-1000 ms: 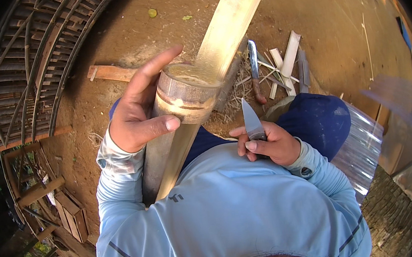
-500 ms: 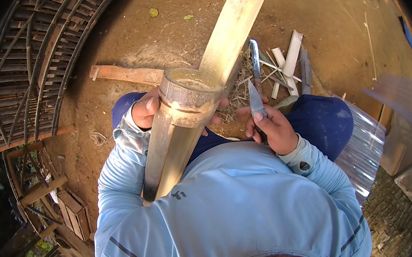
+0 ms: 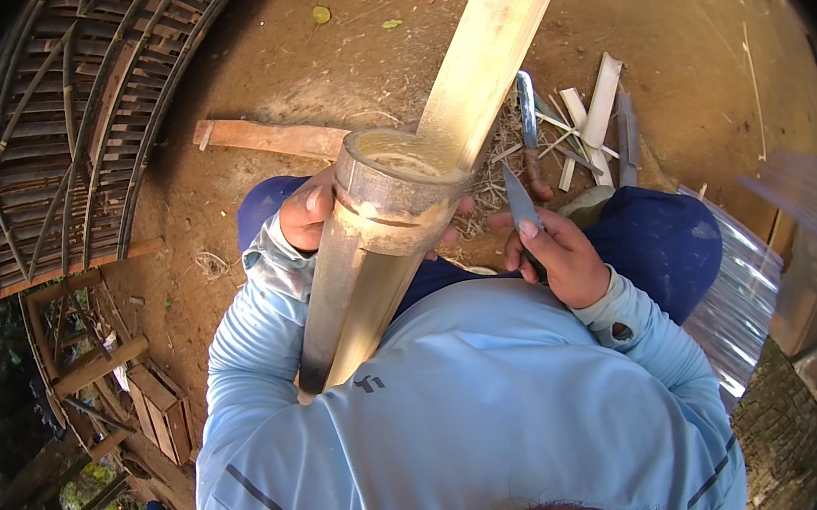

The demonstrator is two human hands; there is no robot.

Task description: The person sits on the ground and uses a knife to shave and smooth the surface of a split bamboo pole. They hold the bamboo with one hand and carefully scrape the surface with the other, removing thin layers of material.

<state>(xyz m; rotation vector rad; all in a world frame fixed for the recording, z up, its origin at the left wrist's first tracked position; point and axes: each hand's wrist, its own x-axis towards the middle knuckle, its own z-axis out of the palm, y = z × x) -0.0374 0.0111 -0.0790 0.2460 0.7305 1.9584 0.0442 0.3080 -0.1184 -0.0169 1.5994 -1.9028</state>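
My left hand (image 3: 309, 214) grips a cut bamboo section (image 3: 394, 212) held at a slant in front of my chest, the thumb on its near-left side and other fingertips showing past its right side. The section has a round hollow ring in the middle, a long split strip (image 3: 497, 52) rising from its far side, and a cutaway lower half leaning toward my shirt. To the right of the bamboo, my right hand (image 3: 568, 256) is closed around the handle of a small knife (image 3: 522, 205). Its blade points up and away from me, apart from the bamboo.
On the dirt ground beyond my knees lie a long-bladed tool with a brown handle (image 3: 528, 123), several split bamboo pieces (image 3: 602, 105) and a flat wooden plank (image 3: 267, 138). A slatted bamboo structure (image 3: 48, 143) stands at left; clear corrugated sheeting (image 3: 732, 301) lies at right.
The whole scene has shifted slightly right in the picture. Both hands keep their holds on the bamboo section and the knife, with little visible movement between them.
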